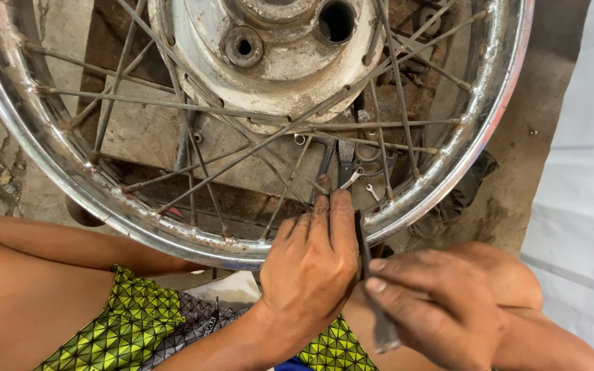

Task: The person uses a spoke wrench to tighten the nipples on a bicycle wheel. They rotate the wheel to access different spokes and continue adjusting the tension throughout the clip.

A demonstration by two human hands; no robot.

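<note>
A spoked motorcycle wheel with a chrome, rust-spotted rim (pixel 97 199) and a worn white hub (pixel 269 62) stands in front of me. My left hand (pixel 314 257) rests on the rim's near edge, its fingertips pinching a spoke (pixel 311 177) close to the rim. My right hand (pixel 434 306) grips a slim dark metal tool (pixel 372 288), which points up along the left hand toward the rim. Both hands are grimy.
Several wrenches and pliers (pixel 348 165) lie on the ground behind the spokes, on a stained concrete slab (pixel 146 130). A pale sheet (pixel 586 172) covers the ground at right. My knees and green patterned shorts (pixel 125 323) fill the bottom.
</note>
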